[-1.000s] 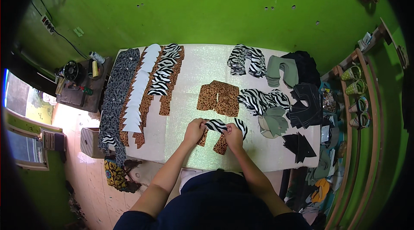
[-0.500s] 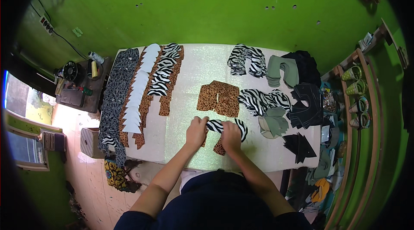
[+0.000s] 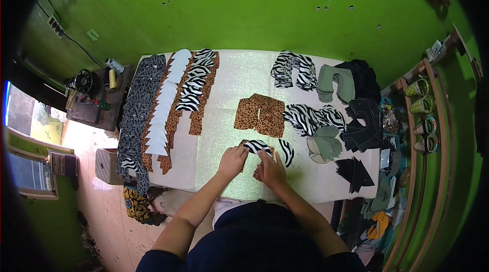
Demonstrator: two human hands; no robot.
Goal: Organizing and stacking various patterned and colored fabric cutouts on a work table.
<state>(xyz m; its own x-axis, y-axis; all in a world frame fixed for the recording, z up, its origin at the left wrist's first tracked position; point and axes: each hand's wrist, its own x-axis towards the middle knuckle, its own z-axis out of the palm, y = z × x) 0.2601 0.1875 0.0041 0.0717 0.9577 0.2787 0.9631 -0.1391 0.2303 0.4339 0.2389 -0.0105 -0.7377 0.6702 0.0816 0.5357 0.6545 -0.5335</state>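
On the table in front of me, a curved zebra-print cut piece [image 3: 257,145] lies over a brown leopard-print cut piece [image 3: 257,174]. My left hand [image 3: 234,161] is closed at the left end of the zebra-print piece, its fingertips pinching or pressing the edge. My right hand [image 3: 272,171] rests by the other end with fingers stretched out and apart, touching the pieces and covering part of the leopard print. A loose zebra-print strip [image 3: 287,152] sits just right of that hand. Beyond both hands is a stack of leopard-print pieces [image 3: 259,115].
Overlapping rows of grey-patterned pieces [image 3: 140,104], white pieces [image 3: 157,128] and zebra-print pieces [image 3: 196,83] run along the left. Zebra-print stacks [image 3: 294,71], green pieces [image 3: 334,82] and black pieces [image 3: 362,126] fill the right. A wooden rack [image 3: 439,170] holds sandals.
The zebra-print piece now lies flatter on the leopard-print piece, apart from the strip at right. My right hand has come down and its fingers have spread from their curled grip.
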